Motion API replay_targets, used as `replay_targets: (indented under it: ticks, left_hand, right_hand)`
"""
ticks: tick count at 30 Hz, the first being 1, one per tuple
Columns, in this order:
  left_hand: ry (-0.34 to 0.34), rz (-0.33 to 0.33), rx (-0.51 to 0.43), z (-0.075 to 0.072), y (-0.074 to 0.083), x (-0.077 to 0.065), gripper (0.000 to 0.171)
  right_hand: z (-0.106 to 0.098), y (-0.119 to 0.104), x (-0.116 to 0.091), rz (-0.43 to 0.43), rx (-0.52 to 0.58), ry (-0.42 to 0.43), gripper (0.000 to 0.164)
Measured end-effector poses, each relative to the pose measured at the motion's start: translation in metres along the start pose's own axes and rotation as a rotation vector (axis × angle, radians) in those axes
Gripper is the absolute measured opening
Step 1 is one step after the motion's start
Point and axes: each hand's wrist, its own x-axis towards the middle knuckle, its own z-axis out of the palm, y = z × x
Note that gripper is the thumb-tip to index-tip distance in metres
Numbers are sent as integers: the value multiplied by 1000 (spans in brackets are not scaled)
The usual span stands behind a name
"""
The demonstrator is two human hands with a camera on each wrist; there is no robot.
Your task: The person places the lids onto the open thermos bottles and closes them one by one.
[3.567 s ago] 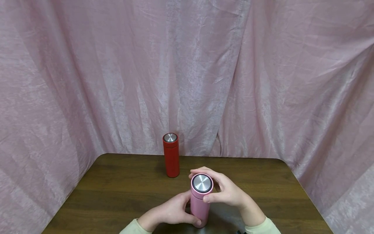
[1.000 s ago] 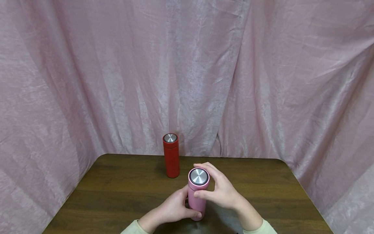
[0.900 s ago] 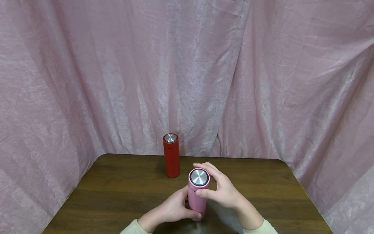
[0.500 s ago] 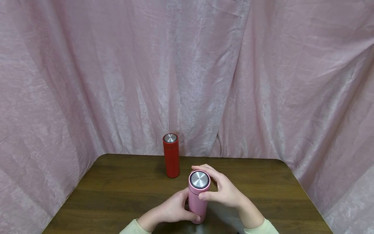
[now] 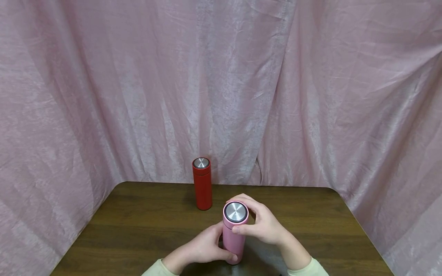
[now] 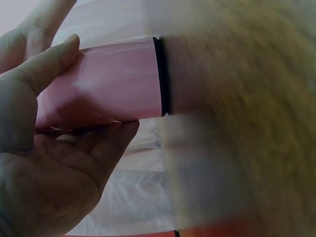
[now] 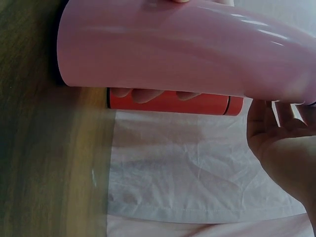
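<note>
A pink thermos bottle (image 5: 233,241) stands upright near the front of the table, its lid (image 5: 236,212) topped with a brushed silver disc. My left hand (image 5: 205,245) grips the lower body, thumb across the near side. In the right wrist view several of its fingertips show behind the pink thermos bottle (image 7: 163,49). Up at the lid, my right hand (image 5: 266,224) holds round it, thumb in front and fingers behind. The lid sits on the body, with a thin seam between them.
Farther back, left of the pink bottle, a red thermos bottle (image 5: 203,189) stands upright. Both are over a dark wooden table (image 5: 138,222) with rounded back corners. Pink curtains (image 5: 172,96) hang close behind its back edge.
Since the oldest frame the pink bottle has shifted slightly left and away from me, with both hands on it. Within the last half second my right thumb has slid left across the lid.
</note>
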Motion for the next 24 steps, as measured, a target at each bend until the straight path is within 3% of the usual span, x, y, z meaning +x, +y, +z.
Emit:
replay_targets:
  ticks: [10, 24]
  left_hand:
    - [38, 11, 63, 4, 3, -1, 75]
    - [65, 13, 111, 4, 5, 0, 81]
  right_hand:
    - [1, 1, 1, -43, -42, 39, 52]
    - [3, 2, 0, -27, -85, 83, 53]
